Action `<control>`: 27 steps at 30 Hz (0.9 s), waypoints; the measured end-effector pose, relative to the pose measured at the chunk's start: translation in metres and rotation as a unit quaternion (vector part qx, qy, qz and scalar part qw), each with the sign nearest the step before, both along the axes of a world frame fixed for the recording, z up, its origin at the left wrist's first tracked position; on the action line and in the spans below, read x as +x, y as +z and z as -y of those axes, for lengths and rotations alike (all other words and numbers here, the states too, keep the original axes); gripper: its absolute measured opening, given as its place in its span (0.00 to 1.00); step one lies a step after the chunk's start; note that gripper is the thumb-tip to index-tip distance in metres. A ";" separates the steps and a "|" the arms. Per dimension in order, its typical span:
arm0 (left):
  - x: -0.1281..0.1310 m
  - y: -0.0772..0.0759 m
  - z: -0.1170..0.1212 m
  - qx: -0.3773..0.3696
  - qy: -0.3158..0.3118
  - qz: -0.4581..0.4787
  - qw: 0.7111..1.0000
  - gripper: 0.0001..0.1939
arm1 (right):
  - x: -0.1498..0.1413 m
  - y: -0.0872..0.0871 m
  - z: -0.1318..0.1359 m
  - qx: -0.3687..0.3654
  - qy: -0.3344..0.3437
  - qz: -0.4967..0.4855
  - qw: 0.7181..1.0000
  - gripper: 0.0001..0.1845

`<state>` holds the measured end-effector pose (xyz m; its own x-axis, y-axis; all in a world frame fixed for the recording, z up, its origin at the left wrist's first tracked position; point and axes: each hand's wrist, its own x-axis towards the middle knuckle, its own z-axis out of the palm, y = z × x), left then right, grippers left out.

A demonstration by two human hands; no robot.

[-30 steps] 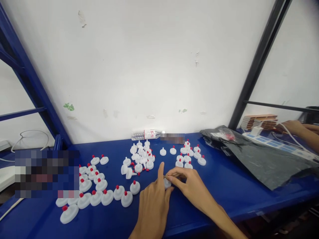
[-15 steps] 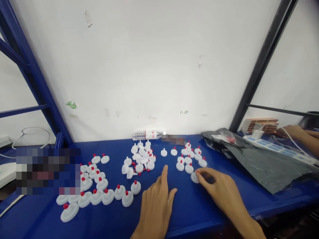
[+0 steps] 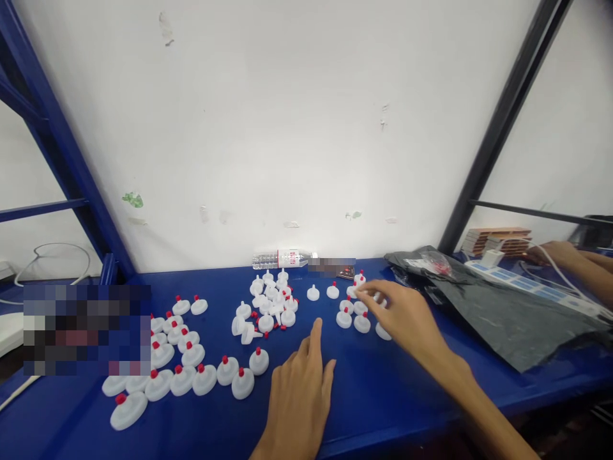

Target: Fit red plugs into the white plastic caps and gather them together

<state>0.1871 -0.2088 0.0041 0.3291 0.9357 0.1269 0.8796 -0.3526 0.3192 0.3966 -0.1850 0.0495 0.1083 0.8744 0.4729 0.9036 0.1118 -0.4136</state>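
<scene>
White plastic makes up the caps (image 3: 204, 381), and from the head view we judge them light, fairly stiff and a little slippery, yet hardly fragile. They stand in a spread at the lower left of the frame and a smaller group right of centre, with a jumbled pile (image 3: 272, 294) just left of centre. Most outside the pile carry red tips (image 3: 258, 351). We would pinch each round its narrow spout or by the rim; being so light, they could skid on the blue table (image 3: 364, 402).

Our left hand (image 3: 299, 396) is at bottom centre, empty, index finger extended. Our right hand (image 3: 412, 313) is over the right group, thumb and forefinger drawn close beside a cap; we cannot tell whether they grip it.
</scene>
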 end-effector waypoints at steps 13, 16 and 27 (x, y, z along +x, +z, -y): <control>0.001 -0.001 0.003 0.035 0.039 0.016 0.998 0.31 | -0.053 0.011 -0.083 -0.156 0.146 0.100 0.972 0.11; 0.002 -0.002 0.002 0.052 0.056 0.019 0.997 0.33 | -0.053 0.021 -0.047 -0.169 0.210 0.064 0.961 0.08; 0.000 -0.004 0.002 0.033 -0.014 0.045 0.998 0.11 | -0.061 0.027 -0.030 -0.138 0.268 0.040 0.953 0.15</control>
<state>0.1871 -0.2103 -0.0002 0.3395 0.9149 0.2186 0.8381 -0.3997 0.3712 0.3357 -0.1547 0.0767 -0.4155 0.8864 0.2042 0.7772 0.4626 -0.4266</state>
